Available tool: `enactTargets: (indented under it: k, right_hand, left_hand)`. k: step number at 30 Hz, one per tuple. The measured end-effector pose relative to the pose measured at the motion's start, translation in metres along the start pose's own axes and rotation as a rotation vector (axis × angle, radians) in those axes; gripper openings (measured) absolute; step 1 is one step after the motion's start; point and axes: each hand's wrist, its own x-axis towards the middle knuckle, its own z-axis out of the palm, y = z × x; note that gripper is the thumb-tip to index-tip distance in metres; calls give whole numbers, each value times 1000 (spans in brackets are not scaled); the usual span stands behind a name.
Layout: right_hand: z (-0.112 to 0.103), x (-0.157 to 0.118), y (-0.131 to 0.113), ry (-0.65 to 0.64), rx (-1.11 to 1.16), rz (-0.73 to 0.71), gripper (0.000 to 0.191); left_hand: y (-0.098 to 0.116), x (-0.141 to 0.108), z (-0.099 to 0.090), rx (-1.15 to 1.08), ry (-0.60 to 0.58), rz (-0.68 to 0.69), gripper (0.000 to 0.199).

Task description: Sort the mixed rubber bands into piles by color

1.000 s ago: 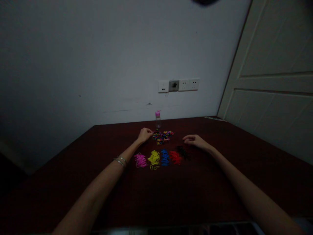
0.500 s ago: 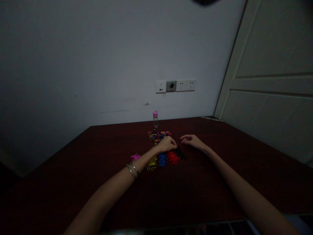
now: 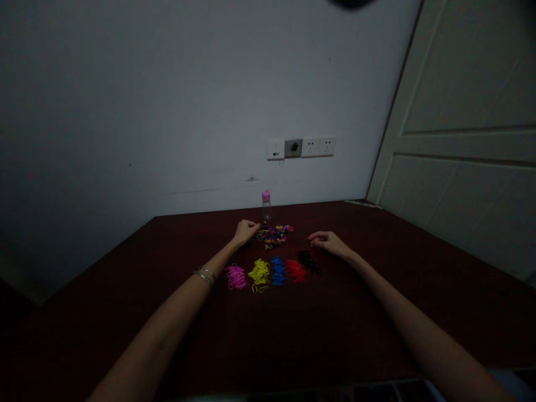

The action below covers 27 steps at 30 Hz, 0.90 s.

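Observation:
My left hand (image 3: 246, 231), with bracelets on its wrist, reaches to the left edge of a mixed pile of coloured elastic bands (image 3: 276, 235). Its fingertips are pinched together at the pile; what is between them is too small to make out. My right hand (image 3: 329, 242) rests on the table right of that pile, fingers loosely bent and apart, holding nothing. Nearer to me lies a row of sorted bands: pink bands (image 3: 237, 277), yellow bands (image 3: 260, 271), blue bands (image 3: 278, 271), red bands (image 3: 296, 271) and black bands (image 3: 309, 261).
A clear bottle with a pink lid (image 3: 267, 205) stands behind the mixed pile. The dark red table (image 3: 335, 324) meets a wall with sockets (image 3: 310, 147) at the back. A white panelled door (image 3: 464, 139) is on the right.
My left hand has moved from above the black bands back and left to the mixed pile, uncovering the pink and yellow bands. My right hand has stayed in place.

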Motion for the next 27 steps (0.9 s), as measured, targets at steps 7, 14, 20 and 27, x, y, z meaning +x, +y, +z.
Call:
enactTargets:
  k: [7,14,20,27]
  right_hand:
    - [4,2,1,22,-37,-35,25]
    - [6,2,0,40,-82,-44,26]
    - [8,1,-5,66,-173,-77,25]
    - [8,14,-17,49,-251,-25,25]
  left_hand:
    - [-62,3,-39,-187,193,-186,40]
    - [-73,-4,-44,-355,283,-280,39]
    - [-72,-6,-42,-404,273,-234,37]
    - [-72,-7,-42,-399,284,-234,36]
